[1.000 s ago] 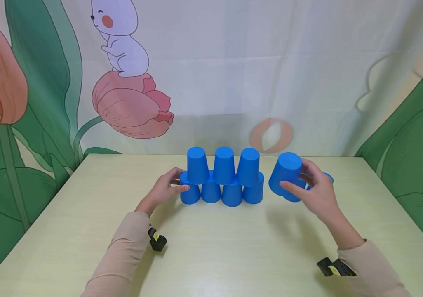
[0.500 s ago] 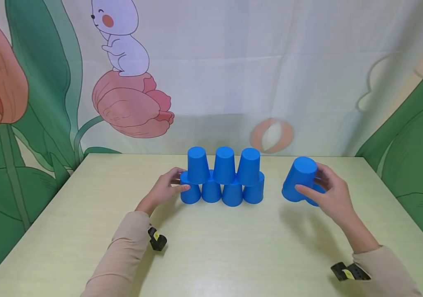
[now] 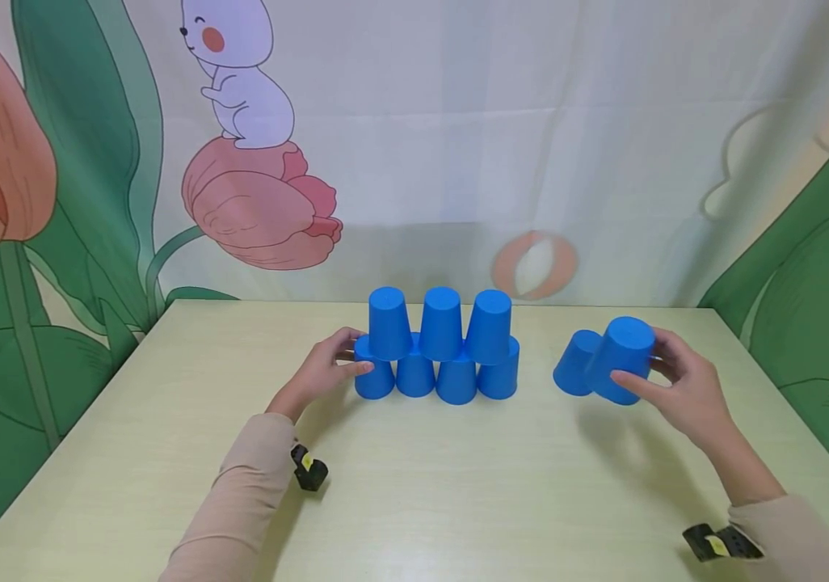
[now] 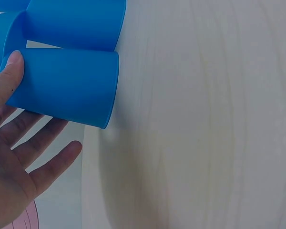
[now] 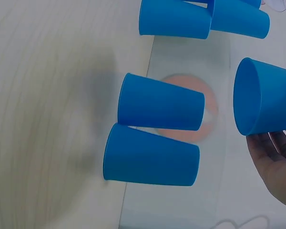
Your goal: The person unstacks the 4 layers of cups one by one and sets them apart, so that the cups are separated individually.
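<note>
Your right hand (image 3: 691, 396) is clamped on a blue cup (image 3: 621, 360), thumb on its near side, holding it mouth down, slightly tilted and raised off the table (image 3: 414, 501). Your left hand (image 3: 320, 370) has its fingers spread and relaxed behind the end cup (image 3: 376, 384) of the bottom row, its thumb touching that cup's near face. Just left of the cup you hold, a second cup (image 3: 576, 364) stands mouth down; your right wrist view shows a third cup (image 5: 151, 155) just beside it. Further left, four cups stand in the bottom row (image 3: 414, 378), with three upper cups (image 3: 441, 323) straddling them, also mouth down. Beyond the table hangs a pale cloth (image 3: 400, 121) printed with a white animal (image 3: 258, 109) on a pink flower (image 3: 262, 210).
</note>
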Available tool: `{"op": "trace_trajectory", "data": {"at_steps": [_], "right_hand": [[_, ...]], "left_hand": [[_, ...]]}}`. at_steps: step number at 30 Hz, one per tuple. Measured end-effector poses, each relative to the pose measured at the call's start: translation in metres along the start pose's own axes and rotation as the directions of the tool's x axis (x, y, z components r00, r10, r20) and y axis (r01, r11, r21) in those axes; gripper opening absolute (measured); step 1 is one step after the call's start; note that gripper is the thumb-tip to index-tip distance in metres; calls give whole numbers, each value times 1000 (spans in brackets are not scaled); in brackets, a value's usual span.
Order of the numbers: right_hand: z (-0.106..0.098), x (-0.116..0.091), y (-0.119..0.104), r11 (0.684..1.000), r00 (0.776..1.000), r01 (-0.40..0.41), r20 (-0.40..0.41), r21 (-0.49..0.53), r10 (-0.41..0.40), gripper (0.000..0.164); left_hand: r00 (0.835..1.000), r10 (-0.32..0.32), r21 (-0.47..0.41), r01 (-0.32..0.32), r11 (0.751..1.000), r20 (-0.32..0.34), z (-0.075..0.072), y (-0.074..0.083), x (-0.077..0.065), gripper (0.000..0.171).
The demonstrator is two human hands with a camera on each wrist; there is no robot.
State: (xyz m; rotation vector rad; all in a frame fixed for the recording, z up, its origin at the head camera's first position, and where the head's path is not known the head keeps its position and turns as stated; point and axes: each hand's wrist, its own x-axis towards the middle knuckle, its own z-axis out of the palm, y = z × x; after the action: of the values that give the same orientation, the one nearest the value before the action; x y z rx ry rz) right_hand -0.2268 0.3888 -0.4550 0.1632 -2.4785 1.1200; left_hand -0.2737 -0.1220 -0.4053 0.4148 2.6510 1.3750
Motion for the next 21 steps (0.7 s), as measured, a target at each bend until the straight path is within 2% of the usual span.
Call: {"op": "trace_trajectory", "data": {"at_steps": [2,7,8,10,12,15,17,19,21], "right_hand": [[-6,-3,-8,994,999,16,32,107,-20,71],[-14,-4,6,998,1000,0,25,57,-1,71],[-13,-2,22,1000,1000,-15,2,-19,15,73],[-20,-8,-9,998,999,-32,3,-54,32,70],[-26,-11,-16,999,999,-30,13,-28,31,69],[-32,-14,-21,998,999,-47,19,-35,48,70],[-32,-10,12,997,998,-57,4,-51,57,71],[-37,-11,3,996,998,-68,-1,-62,68,70],[-44,-14,-22,995,996,-87,11,-47,88,69]], "left_hand": [[1000,-2,0,2,1000,1,0,0,0,53],[1000,-6,2,6,1000,-1,0,2,0,52],[1000,-7,4,7,1000,-1,-1,2,0,52],[1000,-8,4,8,1000,-1,0,1,1,53],[1000,-10,4,10,1000,1,0,1,1,53],[1000,-13,4,13,1000,1,0,0,1,53],[1000,-12,2,12,1000,0,0,1,0,53],[1000,-11,1,11,1000,-1,0,1,0,52],[1000,-8,-1,8,1000,-1,0,2,0,52]]}}
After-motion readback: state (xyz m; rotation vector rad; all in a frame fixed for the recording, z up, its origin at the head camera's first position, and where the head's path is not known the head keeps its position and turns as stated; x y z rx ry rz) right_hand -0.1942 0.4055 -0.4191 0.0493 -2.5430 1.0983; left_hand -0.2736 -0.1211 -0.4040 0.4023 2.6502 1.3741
